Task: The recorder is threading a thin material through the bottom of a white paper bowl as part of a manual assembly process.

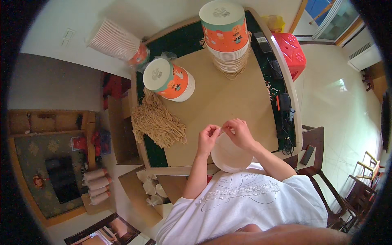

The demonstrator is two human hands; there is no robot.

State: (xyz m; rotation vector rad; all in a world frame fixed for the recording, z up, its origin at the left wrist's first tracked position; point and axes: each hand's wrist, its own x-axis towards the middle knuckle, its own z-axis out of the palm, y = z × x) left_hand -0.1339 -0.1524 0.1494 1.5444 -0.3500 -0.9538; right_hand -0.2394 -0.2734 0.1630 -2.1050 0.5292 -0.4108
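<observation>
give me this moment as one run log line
left hand: at white bucket far edge | right hand: same edge | grip: unclear | left: string bundle | ahead: bucket stacks

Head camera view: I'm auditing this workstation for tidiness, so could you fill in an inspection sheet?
Surface: tan board over a dark green tabletop.
Job's things: white bucket at the person's front; taller upside-down bucket stack; shorter upside-down bucket stack; tan cord bundle.
Clutter: small loose pieces right of the board; tilted bucket stack at the far left corner.
Hands: left hand and right hand, fingertips close together at the white bucket's rim; exact grip too small to tell.
Cables: black cables bunched along the right edge.
Surroundings: red plastic stool right of the table.
</observation>
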